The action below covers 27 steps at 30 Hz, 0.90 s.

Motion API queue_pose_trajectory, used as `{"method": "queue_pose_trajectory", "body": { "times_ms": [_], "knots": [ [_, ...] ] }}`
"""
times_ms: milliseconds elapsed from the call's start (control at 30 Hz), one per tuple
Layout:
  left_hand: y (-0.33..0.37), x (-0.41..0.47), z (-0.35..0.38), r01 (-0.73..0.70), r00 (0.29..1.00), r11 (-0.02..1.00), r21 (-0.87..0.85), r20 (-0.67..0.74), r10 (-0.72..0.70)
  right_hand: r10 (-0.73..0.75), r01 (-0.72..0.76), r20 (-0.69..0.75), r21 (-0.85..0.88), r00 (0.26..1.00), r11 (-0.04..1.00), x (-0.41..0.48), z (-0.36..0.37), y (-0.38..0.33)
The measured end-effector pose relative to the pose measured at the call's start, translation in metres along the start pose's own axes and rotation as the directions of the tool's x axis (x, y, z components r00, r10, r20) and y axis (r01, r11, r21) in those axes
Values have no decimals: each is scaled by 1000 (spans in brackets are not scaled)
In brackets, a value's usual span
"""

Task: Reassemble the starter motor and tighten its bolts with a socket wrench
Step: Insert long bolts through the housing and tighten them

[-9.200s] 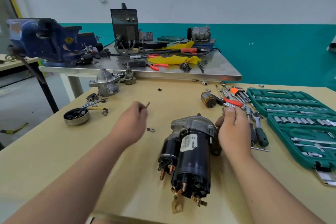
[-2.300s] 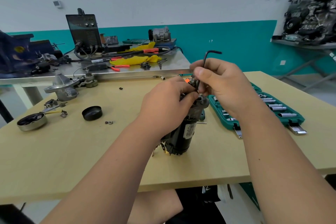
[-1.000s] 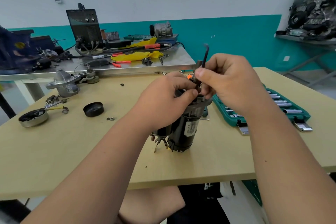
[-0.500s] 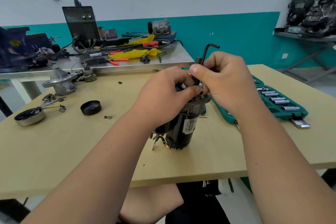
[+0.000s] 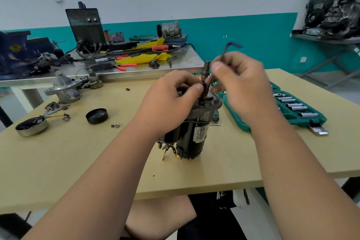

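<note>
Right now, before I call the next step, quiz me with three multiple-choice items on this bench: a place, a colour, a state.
1. The black cap lies: A) left of the starter motor; B) on top of it; C) on the floor.
2. The socket case is: A) red; B) green; C) grey.
3. The right hand: A) is empty; B) holds pliers; C) holds a hex key.
A: it sits at the motor's left. B: its shell is green. C: the bent key rises from the grip.
</note>
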State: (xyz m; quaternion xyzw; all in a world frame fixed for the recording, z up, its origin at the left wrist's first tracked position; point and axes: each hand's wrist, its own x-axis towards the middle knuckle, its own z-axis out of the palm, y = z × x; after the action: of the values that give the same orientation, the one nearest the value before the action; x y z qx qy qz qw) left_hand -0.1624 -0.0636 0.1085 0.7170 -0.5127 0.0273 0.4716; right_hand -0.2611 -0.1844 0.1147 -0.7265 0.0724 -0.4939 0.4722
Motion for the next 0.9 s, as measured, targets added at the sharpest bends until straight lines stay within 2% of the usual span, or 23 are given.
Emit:
{"method": "queue_pose_trajectory", "body": {
  "times_ms": [33, 67, 100, 133, 200, 300, 367, 433, 500, 633, 900],
  "knots": [
    [-1, 0, -3, 41, 999, 999, -35, 0, -42, 18, -19, 14, 106, 1000, 994, 4, -8, -4],
    [-2, 0, -5, 69, 998, 997, -40, 13, -68, 20, -26, 46, 133, 999, 991, 7, -17, -8],
    [-3, 1, -7, 79, 996, 997, -23, 33, -78, 10, -14, 94, 41, 996, 999, 9, -25, -10],
    [-4, 2, -8, 77, 996, 997, -3, 49, -77, 7, 16, 164, -140, 986, 990, 11, -31, -11],
    [-5, 2, -9, 70, 996, 997, 14, 56, -71, 62, 117, 350, -470, 935, 875, 9, -38, -7],
    [-10, 1, -8, 72, 997, 997, -3, 34, -72, 137, 231, 490, -616, 861, 753, 1, -41, -7],
    [-12, 0, -6, 55, 998, 998, 16, 13, -55, 106, 317, 527, -647, 843, 694, 0, -44, -9],
    [-11, 0, -4, 47, 999, 998, 38, -1, -47, 46, 359, 516, -655, 855, 665, 1, -45, -9],
    [-11, 0, -3, 48, 999, 998, 43, -7, -48, 12, 344, 484, -639, 875, 688, 3, -41, -10],
    [-12, -1, -3, 28, 1000, 998, 61, -5, -28, 11, 332, 515, -569, 857, 752, 0, -31, -12],
    [-17, -2, -2, -14, 1000, 1000, 27, -20, 15, 59, 401, 604, -595, 795, 697, 7, -23, -9]
  ]
}}
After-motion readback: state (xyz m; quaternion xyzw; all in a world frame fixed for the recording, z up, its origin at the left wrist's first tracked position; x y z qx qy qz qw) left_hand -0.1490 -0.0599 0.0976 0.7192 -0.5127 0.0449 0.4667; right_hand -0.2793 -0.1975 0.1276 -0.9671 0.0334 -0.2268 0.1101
